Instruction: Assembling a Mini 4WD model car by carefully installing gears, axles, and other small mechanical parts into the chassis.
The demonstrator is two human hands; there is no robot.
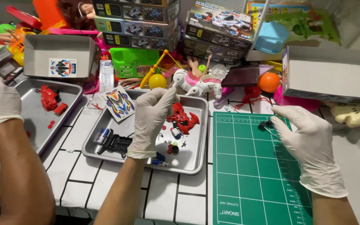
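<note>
From here the model car looks barely begun: my left hand hovers loosely curled over the red body shell in the steel tray, my right hand pinching a small black part over the green cutting mat, black chassis still separate.

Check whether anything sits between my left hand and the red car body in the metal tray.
Nothing visible does. The left hand is right beside the red car body in the metal tray; the small loose parts lie nearer you, off that path.
</note>
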